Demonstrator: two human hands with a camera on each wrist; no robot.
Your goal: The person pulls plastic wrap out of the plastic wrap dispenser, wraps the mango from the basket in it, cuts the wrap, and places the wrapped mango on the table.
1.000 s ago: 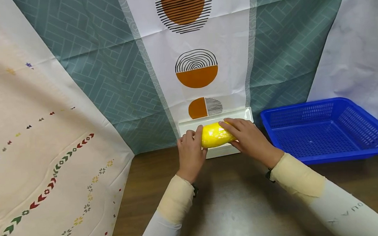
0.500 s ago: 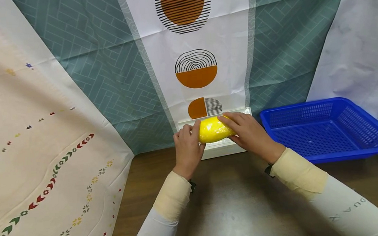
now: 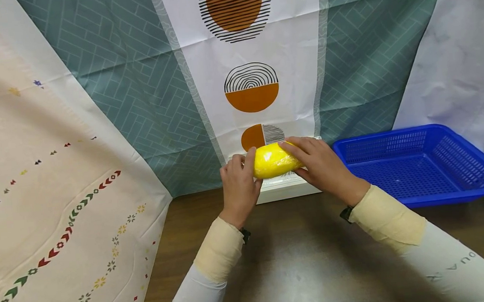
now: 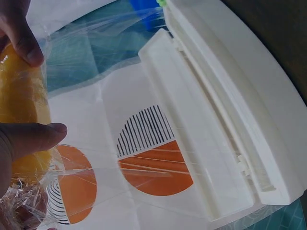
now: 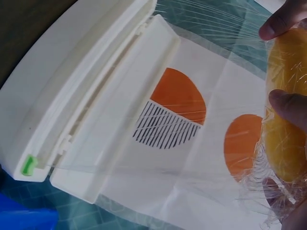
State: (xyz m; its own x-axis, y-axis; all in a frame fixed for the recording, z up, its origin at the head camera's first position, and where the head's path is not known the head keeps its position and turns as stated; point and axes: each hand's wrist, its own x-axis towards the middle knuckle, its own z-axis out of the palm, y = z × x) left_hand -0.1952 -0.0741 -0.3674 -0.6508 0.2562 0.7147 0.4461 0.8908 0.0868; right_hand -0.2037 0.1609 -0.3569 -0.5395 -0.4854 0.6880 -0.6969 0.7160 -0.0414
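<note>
A smooth yellow oblong thing (image 3: 273, 161), glossy with clear cling film, is held up level by both hands. My left hand (image 3: 240, 188) grips its left end, the thumb below. Its right end is in my right hand (image 3: 324, 169), fingers over the top and thumb beneath. Behind and below stands a white cling film dispenser (image 3: 290, 192), partly hidden by the hands; its lid (image 4: 201, 143) is swung back in the left wrist view. Stretched film (image 5: 206, 28) runs from the dispenser to the yellow thing, bunching in crumples (image 4: 21, 203) at one end.
A blue perforated basket (image 3: 418, 172) stands to the right on the brown table (image 3: 298, 258). Printed cloth (image 3: 139, 106) hangs behind the dispenser, and a cream patterned cloth (image 3: 61, 180) covers the left side. A green tab (image 5: 29, 165) sits at the dispenser's end.
Both hands have lifted the yellow thing a little up and away from me, toward the hanging cloth. More of the dispenser's front shows below it. The grips look the same.
</note>
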